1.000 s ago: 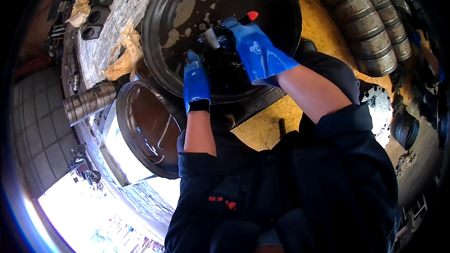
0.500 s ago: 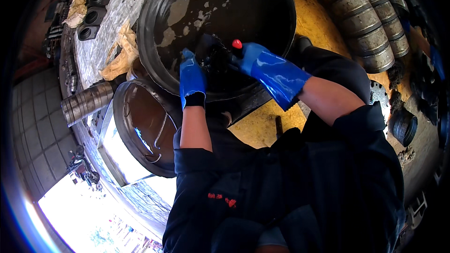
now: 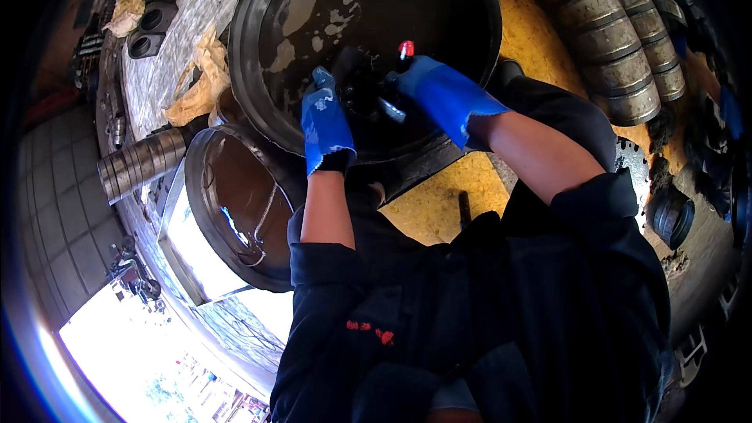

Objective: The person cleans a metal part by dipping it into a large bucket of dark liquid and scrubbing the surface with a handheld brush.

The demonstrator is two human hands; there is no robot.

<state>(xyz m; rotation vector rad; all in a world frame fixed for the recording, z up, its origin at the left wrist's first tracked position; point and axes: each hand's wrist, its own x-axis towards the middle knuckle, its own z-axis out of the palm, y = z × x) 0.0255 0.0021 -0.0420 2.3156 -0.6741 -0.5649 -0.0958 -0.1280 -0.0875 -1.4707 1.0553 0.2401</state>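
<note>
Just above the centre of the frame, a dark metal part (image 3: 362, 82) sits in the big black wash basin (image 3: 258, 47), wet and almost the same colour as the liquid around it. The left hand (image 3: 325, 121), in a blue glove, is curled against its near side and seems to steady it; how tightly the fingers close I cannot tell. The right hand (image 3: 442, 94), also gloved in blue, is closed around a red-tipped tool (image 3: 405, 51), perhaps a brush, pressed to the part.

The part looks stiff and fairly heavy, and probably slippery with oily fluid, so a grip around its body with both hands would be safer than pinching an edge.

The basin holds dark liquid with pale foam patches. Lower left of it stands a round metal pan (image 3: 235, 211), brown inside, with a wire loop. Ribbed metal cylinders (image 3: 619, 39) lie at the upper right on the yellow floor (image 3: 439, 204).
</note>
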